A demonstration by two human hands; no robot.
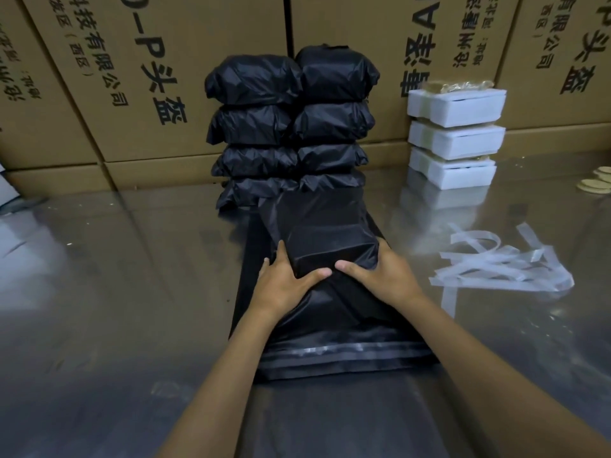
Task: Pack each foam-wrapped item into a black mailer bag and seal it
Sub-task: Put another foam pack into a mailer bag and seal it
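Both hands clamped on the near end of a boxy lump inside a black mailer bag (pixel 325 246): left hand (pixel 284 282) gripping its left side, thumb across the near face; right hand (pixel 380 276) gripping the right side, thumbs nearly meeting. Bag lying lengthwise at centre of a glossy table (pixel 115 276), open mouth and adhesive strip (pixel 344 350) toward the body, unsealed. Just behind: packed black bags (pixel 291 127), two columns, four high. Far right: three white foam-wrapped items (pixel 456 137), stacked. Peeled liner strips (pixel 502 266) heaped right of bag. Cardboard cartons (pixel 132 77) along the back.
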